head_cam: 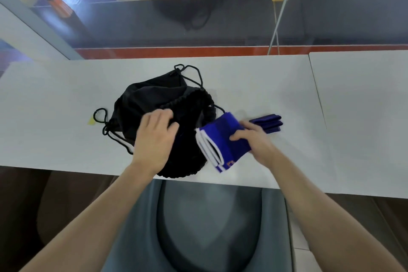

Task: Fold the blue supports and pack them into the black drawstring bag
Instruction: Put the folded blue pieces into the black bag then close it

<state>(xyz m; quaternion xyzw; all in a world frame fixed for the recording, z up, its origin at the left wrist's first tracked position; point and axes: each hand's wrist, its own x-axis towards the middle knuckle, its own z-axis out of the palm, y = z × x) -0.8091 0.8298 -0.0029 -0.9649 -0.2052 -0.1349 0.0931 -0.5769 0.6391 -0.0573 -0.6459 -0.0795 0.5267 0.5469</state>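
The black drawstring bag (154, 99) lies crumpled on the white table (55, 117), its gathered mouth facing me and its cords looping out at the left and the back. My left hand (154, 137) grips the bag's rim near the mouth. My right hand (254, 139) holds a folded blue support with white edges (220, 141) just right of the bag's opening. A second, darker blue folded support (269, 123) lies on the table behind my right hand.
A second white table (364, 106) adjoins on the right with a thin seam between. A small yellow scrap (91, 121) lies left of the bag. A glass wall with a red strip runs beyond the far edge. My lap is below the near edge.
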